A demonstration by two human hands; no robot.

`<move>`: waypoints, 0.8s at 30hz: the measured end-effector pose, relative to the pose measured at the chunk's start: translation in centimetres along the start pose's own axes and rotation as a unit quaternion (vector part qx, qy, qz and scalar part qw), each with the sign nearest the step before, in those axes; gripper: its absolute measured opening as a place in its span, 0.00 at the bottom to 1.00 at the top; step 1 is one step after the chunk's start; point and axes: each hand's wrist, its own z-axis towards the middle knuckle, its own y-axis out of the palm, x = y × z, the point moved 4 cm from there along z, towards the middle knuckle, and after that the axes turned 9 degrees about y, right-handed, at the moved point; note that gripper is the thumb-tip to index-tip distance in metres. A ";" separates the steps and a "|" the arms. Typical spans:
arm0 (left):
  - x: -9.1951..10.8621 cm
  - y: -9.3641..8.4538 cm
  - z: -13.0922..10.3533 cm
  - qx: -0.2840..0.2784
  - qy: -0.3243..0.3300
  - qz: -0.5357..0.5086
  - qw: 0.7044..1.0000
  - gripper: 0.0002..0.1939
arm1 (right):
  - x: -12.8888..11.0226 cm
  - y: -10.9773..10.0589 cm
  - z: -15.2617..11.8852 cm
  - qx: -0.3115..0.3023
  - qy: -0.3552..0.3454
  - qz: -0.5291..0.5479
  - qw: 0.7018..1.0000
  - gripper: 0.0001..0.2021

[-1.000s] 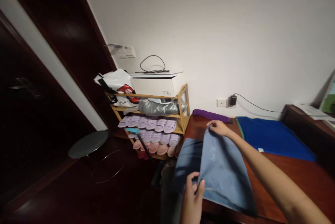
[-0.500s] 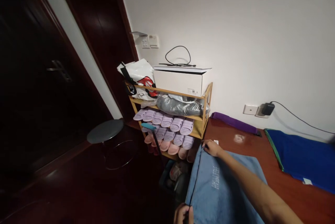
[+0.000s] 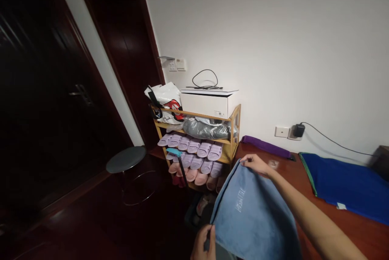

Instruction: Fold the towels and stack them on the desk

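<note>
A blue cloth (image 3: pixel 252 215) with pale lettering and a dark seam along its left border is stretched between my two hands. My right hand (image 3: pixel 255 163) pinches its far corner, just above the edge of the reddish-brown table (image 3: pixel 322 221). Low in the view, my left hand (image 3: pixel 204 244) grips the near corner between thumb and fingers; part of this hand is cut off by the frame. The cloth hangs slack toward the bottom, and its lower end is out of view.
A wooden shoe rack (image 3: pixel 235 130) with rows of purple slippers (image 3: pixel 194 145) and pink slippers stands against the wall, a white box (image 3: pixel 205 104) on top. A round stool (image 3: pixel 126 159) is left. On the table lie a blue-green folded cloth (image 3: pixel 343 183) and a purple strip (image 3: pixel 266 146).
Both hands have raised the blue cloth a little and drawn it left, so it hangs in looser folds. The view has tilted up and turned slightly.
</note>
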 end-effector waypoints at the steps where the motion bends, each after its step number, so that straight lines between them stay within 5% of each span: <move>1: 0.9 -0.3 0.9 -0.021 0.004 -0.003 1.000 0.32 | -0.8 -2.1 -1.5 0.004 -0.004 0.012 1.000 0.20; 6: 7.2 -0.8 5.5 -0.054 0.058 -0.045 0.996 0.30 | -4.9 -11.6 -11.1 0.041 -0.030 0.078 0.996 0.22; 11: 15.7 -0.6 10.5 -0.091 0.154 -0.098 0.979 0.21 | -8.0 -17.5 -19.8 0.159 -0.070 0.125 0.977 0.22; 18: 25.2 0.9 16.6 -0.218 0.231 -0.174 0.932 0.20 | -8.6 -20.6 -26.9 0.294 -0.047 0.141 0.944 0.25; 24: 28.3 3.3 17.7 -0.275 0.219 -0.202 0.914 0.22 | -8.3 -20.7 -30.9 0.347 -0.053 0.123 0.928 0.28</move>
